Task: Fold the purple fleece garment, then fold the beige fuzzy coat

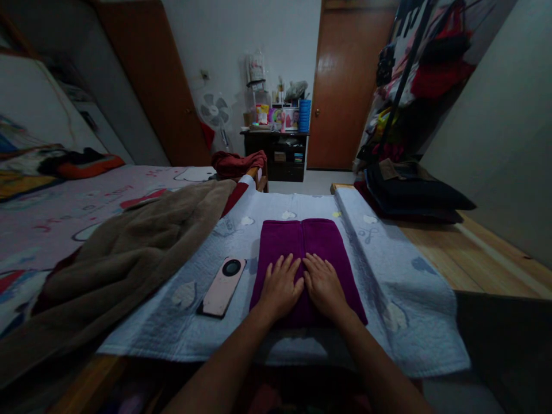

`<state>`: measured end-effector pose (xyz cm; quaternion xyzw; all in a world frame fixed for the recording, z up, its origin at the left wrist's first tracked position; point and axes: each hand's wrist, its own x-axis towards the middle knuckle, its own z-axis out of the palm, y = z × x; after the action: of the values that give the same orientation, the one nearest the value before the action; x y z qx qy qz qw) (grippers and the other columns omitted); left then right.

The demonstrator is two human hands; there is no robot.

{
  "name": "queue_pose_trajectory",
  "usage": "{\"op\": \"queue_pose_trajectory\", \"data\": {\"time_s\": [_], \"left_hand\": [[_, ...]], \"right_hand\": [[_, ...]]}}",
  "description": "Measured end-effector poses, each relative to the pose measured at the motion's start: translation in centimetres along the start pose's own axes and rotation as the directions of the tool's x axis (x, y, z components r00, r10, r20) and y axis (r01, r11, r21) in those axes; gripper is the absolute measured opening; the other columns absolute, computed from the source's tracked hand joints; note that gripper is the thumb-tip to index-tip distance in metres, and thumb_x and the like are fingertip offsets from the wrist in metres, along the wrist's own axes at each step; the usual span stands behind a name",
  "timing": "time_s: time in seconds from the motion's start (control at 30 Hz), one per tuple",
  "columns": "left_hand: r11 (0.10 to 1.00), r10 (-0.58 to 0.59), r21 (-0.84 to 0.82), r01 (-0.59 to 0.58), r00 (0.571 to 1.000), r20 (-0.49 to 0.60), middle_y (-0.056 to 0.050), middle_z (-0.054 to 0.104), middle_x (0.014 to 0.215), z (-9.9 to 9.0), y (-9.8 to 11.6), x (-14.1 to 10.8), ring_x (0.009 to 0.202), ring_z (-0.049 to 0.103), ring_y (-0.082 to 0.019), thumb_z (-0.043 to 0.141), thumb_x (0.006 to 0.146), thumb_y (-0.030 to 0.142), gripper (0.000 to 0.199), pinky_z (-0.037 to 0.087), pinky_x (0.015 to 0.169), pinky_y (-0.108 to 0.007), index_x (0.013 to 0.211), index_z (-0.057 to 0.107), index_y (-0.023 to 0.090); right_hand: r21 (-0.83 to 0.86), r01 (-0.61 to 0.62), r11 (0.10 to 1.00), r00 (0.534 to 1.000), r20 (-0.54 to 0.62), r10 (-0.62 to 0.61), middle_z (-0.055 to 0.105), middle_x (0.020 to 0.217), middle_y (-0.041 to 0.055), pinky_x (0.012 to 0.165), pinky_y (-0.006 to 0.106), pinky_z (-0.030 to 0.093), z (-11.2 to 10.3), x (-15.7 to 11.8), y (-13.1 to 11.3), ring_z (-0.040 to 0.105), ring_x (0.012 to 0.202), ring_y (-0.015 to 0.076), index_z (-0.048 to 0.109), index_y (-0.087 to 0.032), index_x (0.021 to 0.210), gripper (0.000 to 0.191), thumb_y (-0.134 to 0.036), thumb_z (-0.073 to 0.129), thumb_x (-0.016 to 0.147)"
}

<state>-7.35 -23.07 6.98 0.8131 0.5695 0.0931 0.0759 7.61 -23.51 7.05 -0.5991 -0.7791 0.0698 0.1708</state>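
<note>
Head view, from the left: a pink-sheeted bed (97, 195), then a brown fleecy cloth (146, 236) lying between it and a pale quilted cover (388, 282). On that cover lies a phone (221, 293) (back up, its round camera at the far end), just beside a folded purple cloth (302, 238), also on the cover. The left hand (280, 287) rests flat on the purple cloth's left half, the right hand (324, 286) on its right half, both palms down with fingers extended, gripping nothing. Farther right, dark folded clothes (416, 190) sit stacked on wooden boards (483, 259), their number unclear in the dim light
</note>
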Motion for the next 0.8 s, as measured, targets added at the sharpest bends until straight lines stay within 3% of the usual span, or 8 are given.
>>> {"op": "queue_pose_trajectory", "data": {"time_s": [0.27,0.47,0.67,0.8], "left_hand": [[1.000,-0.007,-0.017,0.007,1.000,-0.011,-0.003,0.030,0.156,0.6,-0.1,-0.3,0.144,0.023,-0.026,0.032,0.095,0.043,0.055,0.019,0.116,-0.050,0.148,0.033,0.025],[1.000,-0.010,-0.029,0.010,1.000,-0.015,-0.002,0.030,0.156,0.8,-0.2,-0.5,0.144,0.022,-0.026,0.032,0.095,0.044,0.055,0.017,0.116,-0.054,0.148,0.032,0.027],[0.999,-0.031,-0.040,0.031,0.999,-0.008,-0.002,0.029,0.157,0.6,0.0,-0.5,0.144,0.021,-0.028,0.036,0.094,0.044,0.056,0.016,0.114,-0.058,0.148,0.031,0.031],[0.995,-0.098,-0.034,0.098,0.995,-0.007,-0.003,0.026,0.158,0.7,-0.3,-0.8,0.144,0.019,-0.033,0.035,0.093,0.054,0.060,0.015,0.112,-0.063,0.149,0.030,0.032]], "right_hand": [[-0.040,-0.048,0.998,0.997,0.055,0.050,0.034,0.153,0.0052,0.116,0.042,0.016,-0.2,0.2,-0.2,0.024,0.143,0.0208,0.042,-0.018,0.144,0.051,-0.031,0.033,0.096],[-0.065,-0.125,0.990,0.986,0.100,0.131,0.024,0.157,0.0068,0.116,0.043,0.013,-0.4,-0.2,0.8,0.018,0.145,0.0243,0.033,-0.018,0.148,0.062,-0.050,0.033,0.095],[-0.096,-0.186,0.978,0.980,0.058,0.192,0.022,0.158,0.0067,0.115,0.046,0.014,-0.1,-1.1,2.9,0.016,0.145,0.0249,0.030,-0.022,0.150,0.062,-0.052,0.031,0.096],[-0.106,-0.229,0.968,0.972,0.024,0.233,0.022,0.158,0.0069,0.114,0.049,0.013,0.3,-1.4,3.4,0.015,0.145,0.0289,0.030,-0.027,0.150,0.062,-0.055,0.034,0.095]]}}
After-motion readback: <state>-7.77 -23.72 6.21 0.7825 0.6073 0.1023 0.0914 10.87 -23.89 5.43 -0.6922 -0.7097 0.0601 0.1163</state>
